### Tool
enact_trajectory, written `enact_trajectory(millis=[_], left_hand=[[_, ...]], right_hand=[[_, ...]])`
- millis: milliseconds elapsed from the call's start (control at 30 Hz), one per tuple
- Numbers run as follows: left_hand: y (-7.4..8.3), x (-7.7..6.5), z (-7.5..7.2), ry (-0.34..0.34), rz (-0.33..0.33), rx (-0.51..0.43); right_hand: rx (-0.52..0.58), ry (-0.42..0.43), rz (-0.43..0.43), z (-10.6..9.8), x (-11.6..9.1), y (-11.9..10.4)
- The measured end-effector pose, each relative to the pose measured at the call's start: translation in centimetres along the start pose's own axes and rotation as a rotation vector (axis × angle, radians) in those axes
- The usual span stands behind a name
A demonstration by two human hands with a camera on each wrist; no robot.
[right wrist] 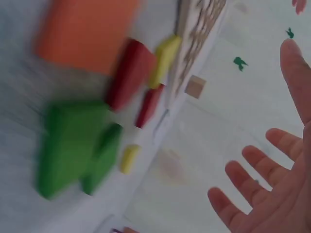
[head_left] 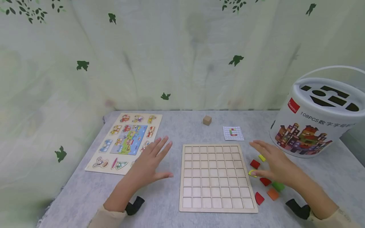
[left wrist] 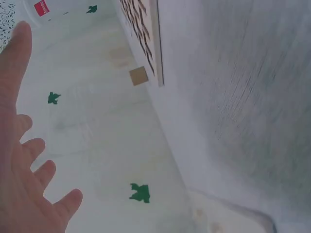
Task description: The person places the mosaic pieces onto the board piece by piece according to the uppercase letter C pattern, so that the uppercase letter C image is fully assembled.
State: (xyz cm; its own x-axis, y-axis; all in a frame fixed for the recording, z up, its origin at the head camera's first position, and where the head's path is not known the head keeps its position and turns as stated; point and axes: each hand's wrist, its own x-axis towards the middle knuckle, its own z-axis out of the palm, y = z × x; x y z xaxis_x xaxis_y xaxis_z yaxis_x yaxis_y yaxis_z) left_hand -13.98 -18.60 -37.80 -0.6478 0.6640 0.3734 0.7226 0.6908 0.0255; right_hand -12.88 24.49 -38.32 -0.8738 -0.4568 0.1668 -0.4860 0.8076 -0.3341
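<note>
My left hand (head_left: 146,166) hovers between a picture puzzle board (head_left: 95,167) and a wooden grid board (head_left: 215,179), fingers extended, holding nothing. On the other side, my right hand (head_left: 275,164) is spread over several loose blocks beside the grid board's right edge. Among these lie a red block (head_left: 255,164), an orange block (head_left: 272,194), a green block (head_left: 278,186) and a yellow block (head_left: 262,157). In the right wrist view the fingers stand apart from the green block (right wrist: 73,145) and orange block (right wrist: 90,34). The grid's cells hold no blocks.
Behind the grid board sit a small wooden cube (head_left: 207,120) and a pattern card (head_left: 233,133) with a coloured C-like shape. A large white bucket (head_left: 310,126) with a slotted lid stands at the back right. A leaf-print curtain (head_left: 182,63) hangs along the table's far edge.
</note>
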Motion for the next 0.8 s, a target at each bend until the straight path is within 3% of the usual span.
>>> enact_trajectory(millis=[167,300,400,500,600,800], left_hand=[[1.0,0.1,1.9,0.002,-0.012,-0.131],[1.8,-0.1,3.0,-0.07,-0.126,-0.246],[2.2,-0.4,3.7,-0.131,-0.246,-0.367],[2.4,-0.8,4.7,-0.17,-0.318,-0.479],[2.6,-1.0,5.6,-0.187,-0.323,-0.554],[2.9,-1.2,6.7,-0.206,-0.296,-0.57]], right_hand=[[0.108,-0.058,0.046,1.5,-1.2,0.3],[0.211,-0.129,0.143,2.2,-1.7,0.4],[0.242,-0.15,0.161,2.6,-1.8,0.6],[0.245,-0.142,0.144,3.2,-2.1,0.9],[0.236,-0.118,0.136,3.7,-2.2,1.1],[0.206,-0.094,0.175,4.2,-2.2,1.0]])
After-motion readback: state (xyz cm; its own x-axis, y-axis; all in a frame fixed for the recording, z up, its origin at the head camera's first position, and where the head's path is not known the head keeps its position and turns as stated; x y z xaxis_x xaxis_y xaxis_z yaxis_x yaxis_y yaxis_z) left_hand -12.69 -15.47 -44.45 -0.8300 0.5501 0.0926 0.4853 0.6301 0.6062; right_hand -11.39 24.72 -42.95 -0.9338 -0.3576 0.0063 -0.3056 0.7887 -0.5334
